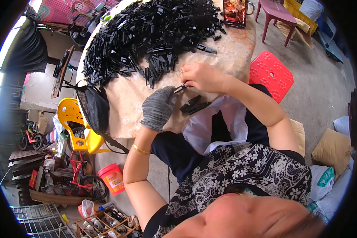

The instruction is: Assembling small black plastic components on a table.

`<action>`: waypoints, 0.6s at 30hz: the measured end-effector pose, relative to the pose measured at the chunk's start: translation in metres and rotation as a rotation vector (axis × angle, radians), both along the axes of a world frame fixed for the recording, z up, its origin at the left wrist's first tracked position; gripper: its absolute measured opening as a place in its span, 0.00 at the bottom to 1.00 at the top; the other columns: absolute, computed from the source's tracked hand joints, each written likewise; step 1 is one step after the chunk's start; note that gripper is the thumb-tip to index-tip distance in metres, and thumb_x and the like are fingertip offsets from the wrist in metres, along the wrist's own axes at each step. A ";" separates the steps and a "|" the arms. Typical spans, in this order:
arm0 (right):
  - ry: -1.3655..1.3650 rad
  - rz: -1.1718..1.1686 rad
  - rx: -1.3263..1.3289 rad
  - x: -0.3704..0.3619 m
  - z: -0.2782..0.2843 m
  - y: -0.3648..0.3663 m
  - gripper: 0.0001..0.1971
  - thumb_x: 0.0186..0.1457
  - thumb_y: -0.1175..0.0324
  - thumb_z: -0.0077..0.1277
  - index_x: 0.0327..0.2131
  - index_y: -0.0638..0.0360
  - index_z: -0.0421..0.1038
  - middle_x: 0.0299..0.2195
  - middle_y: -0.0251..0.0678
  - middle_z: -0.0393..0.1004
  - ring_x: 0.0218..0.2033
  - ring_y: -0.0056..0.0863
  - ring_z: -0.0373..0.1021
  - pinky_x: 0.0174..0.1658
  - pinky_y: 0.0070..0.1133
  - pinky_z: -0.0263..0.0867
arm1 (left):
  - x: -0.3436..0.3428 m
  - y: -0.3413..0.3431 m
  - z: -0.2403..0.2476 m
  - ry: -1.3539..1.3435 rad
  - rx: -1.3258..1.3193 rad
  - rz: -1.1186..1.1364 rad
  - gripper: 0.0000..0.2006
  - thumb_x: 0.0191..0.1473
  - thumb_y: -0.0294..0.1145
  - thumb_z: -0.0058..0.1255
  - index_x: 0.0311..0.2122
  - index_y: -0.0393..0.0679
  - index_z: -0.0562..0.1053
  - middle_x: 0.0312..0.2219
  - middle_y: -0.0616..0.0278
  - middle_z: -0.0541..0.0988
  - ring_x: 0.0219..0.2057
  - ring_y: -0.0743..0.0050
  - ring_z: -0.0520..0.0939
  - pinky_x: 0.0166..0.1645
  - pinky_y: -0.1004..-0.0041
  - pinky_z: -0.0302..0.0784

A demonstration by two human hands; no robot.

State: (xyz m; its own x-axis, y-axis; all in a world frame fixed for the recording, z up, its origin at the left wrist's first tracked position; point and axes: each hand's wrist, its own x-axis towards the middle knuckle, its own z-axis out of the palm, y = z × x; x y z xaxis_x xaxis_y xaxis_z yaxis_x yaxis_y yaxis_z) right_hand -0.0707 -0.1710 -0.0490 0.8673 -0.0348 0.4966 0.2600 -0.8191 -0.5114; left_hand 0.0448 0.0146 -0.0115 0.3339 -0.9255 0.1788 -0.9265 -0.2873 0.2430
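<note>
Left hand [158,107]: gloved in grey knit, your fingers closed round one end of a small black plastic piece [180,89], likely gloved for grip and to spare the skin.

Right hand [202,76]: bare, fingertips pinched on the same piece from the other side, so both hands meet over the near edge of the tabletop [127,103].

Finished or waiting pieces [194,106]: a few black clips lying just below your hands, within easy reach.

Stock pile [146,35]: a large heap of black parts farther up the tabletop.

Beyond: phone [235,12], red stool [270,74].
</note>
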 end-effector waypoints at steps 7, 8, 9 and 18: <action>-0.060 0.004 0.070 -0.004 -0.004 0.001 0.07 0.43 0.71 0.55 0.28 0.60 0.71 0.28 0.40 0.70 0.34 0.41 0.68 0.38 0.31 0.64 | -0.006 -0.012 0.027 -0.202 0.216 -0.058 0.10 0.50 0.39 0.51 0.35 0.47 0.76 0.26 0.53 0.78 0.28 0.52 0.79 0.32 0.61 0.73; -0.067 0.001 0.049 -0.004 -0.004 0.002 0.06 0.43 0.72 0.55 0.28 0.60 0.71 0.28 0.40 0.70 0.34 0.41 0.68 0.38 0.31 0.64 | -0.006 -0.017 0.031 -0.239 0.267 -0.069 0.09 0.50 0.39 0.51 0.34 0.47 0.75 0.25 0.52 0.77 0.28 0.52 0.79 0.32 0.60 0.73; -0.073 -0.003 0.028 -0.004 -0.004 0.002 0.06 0.43 0.72 0.55 0.28 0.60 0.71 0.28 0.40 0.70 0.34 0.41 0.68 0.38 0.31 0.64 | -0.005 -0.022 0.032 -0.229 0.237 -0.110 0.09 0.50 0.39 0.51 0.32 0.45 0.74 0.22 0.51 0.76 0.27 0.51 0.79 0.31 0.59 0.73; -0.094 -0.133 0.019 -0.008 -0.004 0.002 0.08 0.40 0.70 0.56 0.27 0.59 0.71 0.28 0.39 0.70 0.34 0.40 0.69 0.39 0.31 0.65 | 0.010 -0.056 0.030 -0.215 0.391 -0.313 0.13 0.47 0.39 0.54 0.26 0.38 0.75 0.22 0.46 0.76 0.26 0.48 0.79 0.33 0.59 0.74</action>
State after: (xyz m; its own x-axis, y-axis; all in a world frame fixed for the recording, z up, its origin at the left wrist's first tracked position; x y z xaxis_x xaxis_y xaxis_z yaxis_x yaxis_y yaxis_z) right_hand -0.0792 -0.1694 -0.0526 0.8044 -0.1564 0.5731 0.1973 -0.8396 -0.5060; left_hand 0.0545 -0.0418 0.0185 0.0258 -0.9861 -0.1643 -0.9993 -0.0209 -0.0312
